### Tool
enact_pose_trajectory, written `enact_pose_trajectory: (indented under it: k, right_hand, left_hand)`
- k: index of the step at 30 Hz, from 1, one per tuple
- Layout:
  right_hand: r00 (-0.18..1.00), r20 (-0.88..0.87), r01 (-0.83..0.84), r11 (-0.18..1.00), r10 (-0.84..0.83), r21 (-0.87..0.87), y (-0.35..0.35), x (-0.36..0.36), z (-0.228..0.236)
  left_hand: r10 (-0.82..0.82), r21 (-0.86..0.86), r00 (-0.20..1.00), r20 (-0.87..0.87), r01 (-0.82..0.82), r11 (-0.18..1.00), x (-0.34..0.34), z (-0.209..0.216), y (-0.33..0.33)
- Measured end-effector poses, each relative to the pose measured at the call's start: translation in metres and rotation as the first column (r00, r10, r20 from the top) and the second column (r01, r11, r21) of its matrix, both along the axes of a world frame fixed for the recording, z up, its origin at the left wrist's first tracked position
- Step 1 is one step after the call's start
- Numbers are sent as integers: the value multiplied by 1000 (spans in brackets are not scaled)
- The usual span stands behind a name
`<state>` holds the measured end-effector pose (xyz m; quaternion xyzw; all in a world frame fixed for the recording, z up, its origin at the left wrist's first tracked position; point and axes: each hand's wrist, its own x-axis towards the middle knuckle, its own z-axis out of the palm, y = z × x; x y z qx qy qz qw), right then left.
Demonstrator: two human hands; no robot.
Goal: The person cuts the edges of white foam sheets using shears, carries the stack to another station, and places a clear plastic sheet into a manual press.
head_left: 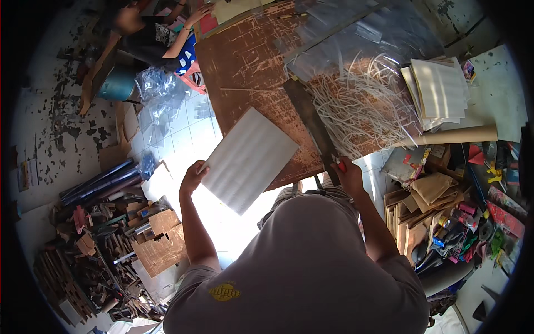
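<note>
Two bare hands are at work over a brown, scuffed table [245, 61]. Our left hand [193, 177] pinches the left corner of a pale sheet [250, 158], thumb and fingers closed on its edge; the sheet lies at a slant, partly over the table and partly out past its near edge, above the bright floor. Our right hand [349, 177] has its fingers curled around a small red object [341, 166], perhaps a tool handle, beside the near end of a long dark strip [308, 119]. We cannot tell whether those fingers also touch the strip.

We judge the step in hand to be handling the sheet, with the red object held ready. Any next move calls for a steady grip at that corner, since the near part has no table under it. Beyond the strip lies a tangle of thin pale strips [361, 108].

As for writing, a round yellow emblem [225, 291] with lettering sits on our grey shirt [311, 267]; marks on the colourful clutter [467, 222] at lower right are too small to read.
</note>
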<state>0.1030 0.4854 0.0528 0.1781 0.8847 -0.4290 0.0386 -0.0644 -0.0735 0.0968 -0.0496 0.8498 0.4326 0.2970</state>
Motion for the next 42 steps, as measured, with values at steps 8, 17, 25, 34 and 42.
enact_pose_trajectory:
  k: [8,17,25,34,42]
  right_hand:
    - [993,53,-97,988,104,-118,-64,-8,-10]
    - [993,83,-90,996,87,29,-109,-4,-32]
    - [989,-65,-122,983,131,137,-124,3,2]
    - [991,60,-125,988,120,92,-123,10,-1]
    - [990,17,-139,977,138,162,-122,11,-16]
  left_hand:
    - [-79,-131,990,-114,64,989,-17,-56,1]
    - [-192,-334,618,-762,-120,935,-9,-59,111]
    - [-423,-417,631,-650,169,893,-6,-82,227]
    - [-514,-518,662,-545,216,828,-10,-91,232]
    - [-517,-502,668,-536,240,831,-12,-85,231]
